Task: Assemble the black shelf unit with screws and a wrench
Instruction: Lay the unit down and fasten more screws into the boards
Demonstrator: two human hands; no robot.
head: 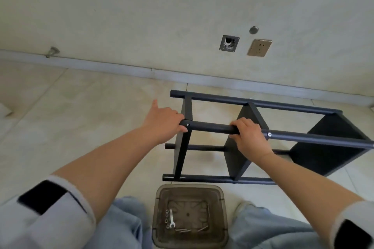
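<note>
hands: 2, left hand [162,122] and right hand [251,134] | black shelf unit [253,139]: 1 | round poles: 4 | shelf panels: 3 | screw heads showing on top pole: 2 | bin [190,192]: 1 | wrench [171,220] in bin: 1 | washers [167,218] in bin: about 4 | wall socket [259,47]: 1

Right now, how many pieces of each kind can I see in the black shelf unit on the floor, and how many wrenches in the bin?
Black poles: 4
Black shelf panels: 3
Wrench: 1
Total: 8
</note>
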